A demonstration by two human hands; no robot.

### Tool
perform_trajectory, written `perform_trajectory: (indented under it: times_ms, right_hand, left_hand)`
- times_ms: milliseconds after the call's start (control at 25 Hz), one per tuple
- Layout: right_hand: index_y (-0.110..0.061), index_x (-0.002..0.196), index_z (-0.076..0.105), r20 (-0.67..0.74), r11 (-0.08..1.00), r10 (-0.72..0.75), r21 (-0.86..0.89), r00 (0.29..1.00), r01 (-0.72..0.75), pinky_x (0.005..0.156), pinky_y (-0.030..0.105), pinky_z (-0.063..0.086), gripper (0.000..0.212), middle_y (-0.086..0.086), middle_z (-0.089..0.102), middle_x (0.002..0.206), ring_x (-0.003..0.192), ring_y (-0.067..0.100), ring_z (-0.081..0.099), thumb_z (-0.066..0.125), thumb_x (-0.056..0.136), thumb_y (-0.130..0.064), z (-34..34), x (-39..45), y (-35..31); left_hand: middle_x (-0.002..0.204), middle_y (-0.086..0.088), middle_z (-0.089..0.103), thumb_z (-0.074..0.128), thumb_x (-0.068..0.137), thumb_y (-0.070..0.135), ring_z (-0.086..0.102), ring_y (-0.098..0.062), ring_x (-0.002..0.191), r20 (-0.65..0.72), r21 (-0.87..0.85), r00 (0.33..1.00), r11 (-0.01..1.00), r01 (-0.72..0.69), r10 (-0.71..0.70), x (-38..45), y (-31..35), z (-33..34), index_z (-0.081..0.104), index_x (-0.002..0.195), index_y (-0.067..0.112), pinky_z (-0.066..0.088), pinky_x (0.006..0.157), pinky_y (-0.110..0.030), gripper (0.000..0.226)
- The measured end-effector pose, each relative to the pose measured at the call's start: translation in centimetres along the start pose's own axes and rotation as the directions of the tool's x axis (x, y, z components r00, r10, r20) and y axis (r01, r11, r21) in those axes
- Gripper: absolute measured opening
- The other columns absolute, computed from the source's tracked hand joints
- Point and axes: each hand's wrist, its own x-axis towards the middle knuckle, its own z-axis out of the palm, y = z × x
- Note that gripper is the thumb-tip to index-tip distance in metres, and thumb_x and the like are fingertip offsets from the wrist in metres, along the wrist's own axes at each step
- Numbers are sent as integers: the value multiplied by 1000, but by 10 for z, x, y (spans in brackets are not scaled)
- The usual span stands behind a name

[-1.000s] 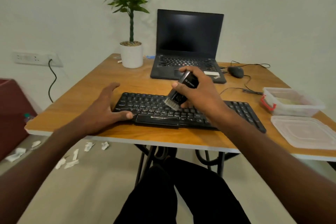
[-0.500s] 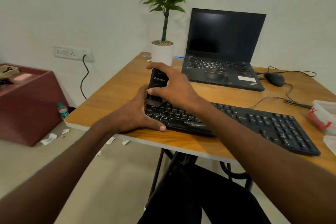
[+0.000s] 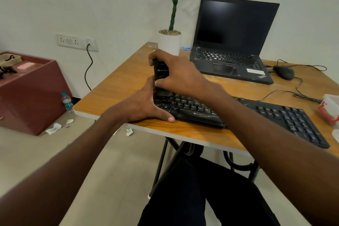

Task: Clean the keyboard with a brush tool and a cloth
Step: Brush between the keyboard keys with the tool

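A black keyboard (image 3: pixel 275 113) lies along the front of the wooden table (image 3: pixel 121 82). My right hand (image 3: pixel 179 75) grips a black brush tool (image 3: pixel 161 71), held upright over the keyboard's left end, its bristle end down among the keys and partly hidden. My left hand (image 3: pixel 141 104) rests against the keyboard's left edge with the thumb stretched flat along the table in front of it. No cloth is in view.
An open laptop (image 3: pixel 233 42) and a potted plant (image 3: pixel 169 42) stand at the back. A wired mouse (image 3: pixel 283 72) lies to the right. A plastic box with red clips (image 3: pixel 330 110) is at the right edge. Paper scraps and a bottle (image 3: pixel 67 102) lie on the floor by a maroon cabinet (image 3: pixel 27 93).
My right hand has carried the brush from the keyboard's middle to its left end and turned it upright. The view has swung left. My left hand has stayed at the keyboard's left edge.
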Motion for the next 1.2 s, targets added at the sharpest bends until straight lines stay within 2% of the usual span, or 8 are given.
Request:
perform_trajectory:
  times_ms: [240,400,520,680,760,880,1040,1200]
  right_hand:
    - [-33,118,55,-40,999,38,21,998,-37,65,19,47,43,-20,56,94,88,2,57,75,81,-23,1,-12,7]
    - [-37,119,52,-45,998,26,50,999,-24,72,28,58,44,-18,59,97,89,5,61,75,83,-25,1,-16,9]
    - [-37,123,51,-117,995,48,97,992,-37,68,21,58,42,-15,59,98,88,5,64,74,89,-29,-1,-19,17]
    - [-40,113,55,-110,985,161,-41,981,-167,74,33,60,35,-12,62,98,91,16,65,71,82,-35,-7,-16,24]
    - [-40,113,55,-139,983,181,-3,974,-183,71,30,59,36,-11,62,97,89,15,65,71,82,-31,-7,-15,25]
    - [-39,121,53,-177,983,162,114,971,-143,67,28,62,40,-11,61,97,86,9,66,72,87,-27,3,-21,21]
    - [-41,126,53,-275,991,100,116,956,-71,73,33,64,40,-9,65,110,92,10,67,70,91,-31,9,-22,21]
    - [-37,126,54,-216,996,11,87,976,7,75,35,63,38,-12,64,109,93,10,66,70,93,-31,14,-19,13]
  left_hand:
    - [161,13,40,103,43,66,43,-15,147,-4,1,1000,1000,4,-4,1,-1,0,13,155,51,42,120,-47,144]
    - [165,13,34,102,42,67,36,-15,152,-8,7,1000,1000,9,-9,1,-2,1,12,156,48,38,123,-47,146]
    - [166,13,31,102,41,68,35,-15,151,-1,19,1000,1000,15,-15,1,-1,0,12,156,48,38,123,-47,148]
    - [167,13,30,101,40,68,33,-12,151,2,17,1000,1000,26,-26,0,0,0,11,158,44,35,125,-43,151]
    - [166,14,30,101,39,68,33,-11,151,1,20,1000,1000,23,-23,1,0,0,12,158,43,35,125,-43,150]
    - [166,13,31,102,40,66,34,-9,149,0,21,1000,1000,21,-21,1,0,-1,13,158,41,36,125,-42,149]
    - [169,8,27,101,43,66,29,-10,152,-3,32,1000,999,15,-15,2,-1,0,12,158,42,31,126,-40,148]
    - [167,8,32,104,47,61,34,-13,153,0,16,1000,1000,19,-19,3,-1,-1,12,156,51,36,125,-44,143]
